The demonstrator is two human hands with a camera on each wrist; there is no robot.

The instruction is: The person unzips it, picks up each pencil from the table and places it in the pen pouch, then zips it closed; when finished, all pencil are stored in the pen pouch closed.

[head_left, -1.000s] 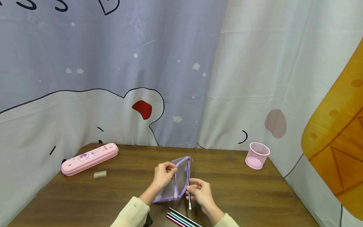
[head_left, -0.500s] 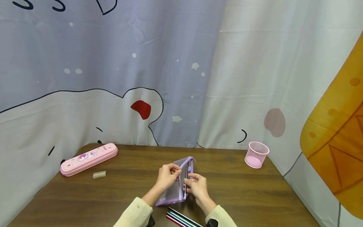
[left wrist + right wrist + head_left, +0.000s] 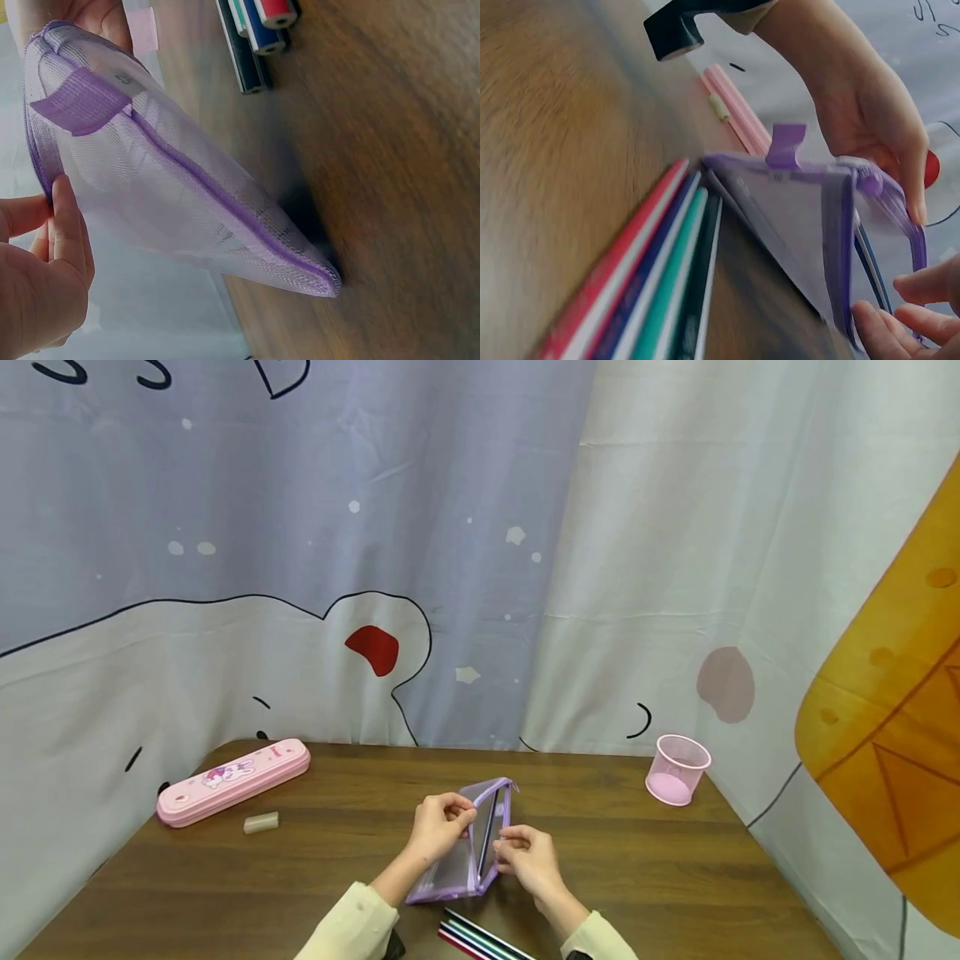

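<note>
A purple-edged mesh pencil pouch [image 3: 450, 872] stands unzipped on the wooden table, its mouth towards the right. My left hand [image 3: 437, 828] pinches one side of the zipper edge between thumb and fingers. A dark striped pencil [image 3: 487, 837] leans inside the mouth; its lower end is near the bottom corner. My right hand [image 3: 529, 862] is at the opposite edge; in the right wrist view its fingertips [image 3: 870, 326] lie round the zipper band. Just in front of the pouch lie several striped pencils [image 3: 483, 937], red, blue, green and black, side by side.
A pink pencil box [image 3: 232, 782] with a rabbit picture lies at the back left, a pale eraser [image 3: 261, 822] in front of it. At the back right stands a pink mesh cup [image 3: 677, 770]. A printed curtain [image 3: 465, 552] hangs behind the table.
The pencil in my right hand has gone from outside the mouth into the pouch. My right fingers have let it go and are now at the pouch's edge. My left hand keeps its pinch.
</note>
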